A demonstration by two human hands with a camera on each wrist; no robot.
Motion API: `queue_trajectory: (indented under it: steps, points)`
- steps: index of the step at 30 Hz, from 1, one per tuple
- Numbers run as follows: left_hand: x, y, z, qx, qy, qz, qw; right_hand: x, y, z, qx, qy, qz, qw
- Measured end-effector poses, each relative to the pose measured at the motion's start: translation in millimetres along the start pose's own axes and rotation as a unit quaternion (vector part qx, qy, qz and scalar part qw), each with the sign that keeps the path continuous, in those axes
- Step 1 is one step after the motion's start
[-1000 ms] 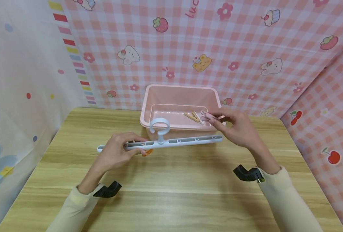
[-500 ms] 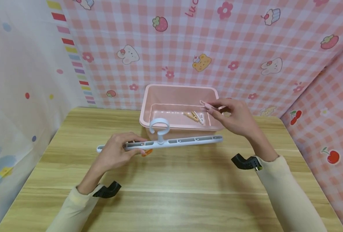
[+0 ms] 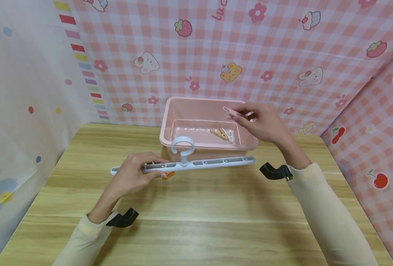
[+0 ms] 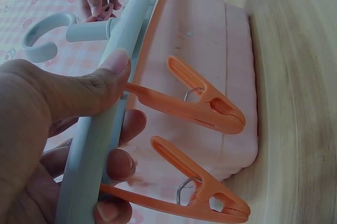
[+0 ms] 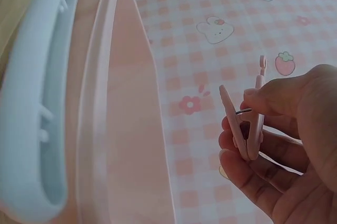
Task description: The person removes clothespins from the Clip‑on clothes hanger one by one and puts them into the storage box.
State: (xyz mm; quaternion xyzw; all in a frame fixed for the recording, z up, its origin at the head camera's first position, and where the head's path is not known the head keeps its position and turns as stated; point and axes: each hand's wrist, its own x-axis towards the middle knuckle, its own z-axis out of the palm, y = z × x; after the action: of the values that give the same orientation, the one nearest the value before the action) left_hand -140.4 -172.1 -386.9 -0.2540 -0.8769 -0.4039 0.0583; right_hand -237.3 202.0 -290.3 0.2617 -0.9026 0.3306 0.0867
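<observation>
My left hand (image 3: pixel 133 173) grips the bar of a pale blue hanger (image 3: pixel 216 161), thumb on one side and fingers curled round the other. The hanger's hook (image 3: pixel 183 145) points up in the head view. Two orange clothespins (image 4: pixel 168 108) hang from the bar beside my left fingers, seen whole in the left wrist view. Over the right end of the pink bin, my right hand (image 3: pixel 264 120) pinches a pink clothespin (image 5: pixel 255 129) between thumb and fingers. Its small hook end sticks out past the thumb, and its two handles stand spread.
The pink bin (image 3: pixel 165 125) stands behind the hanger against the checked cloth (image 3: pixel 209 66). On its floor lie a yellowish clothespin (image 3: pixel 217 133) and a white clothespin (image 3: pixel 230 136). Wood-grain tabletop (image 3: pixel 189 221) stretches in front.
My right hand has risen and moved slightly left with the pink clothespin, up from low over the bin's right end. The left hand and hanger have stayed in place.
</observation>
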Motion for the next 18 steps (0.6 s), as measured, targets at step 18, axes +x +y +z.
queue_trajectory:
  steps: [18]
  points:
    - [1.0,1.4,1.7,-0.001,-0.001,0.001,1.0000,39.3,11.1,6.7,-0.016,-0.078,0.029,0.996]
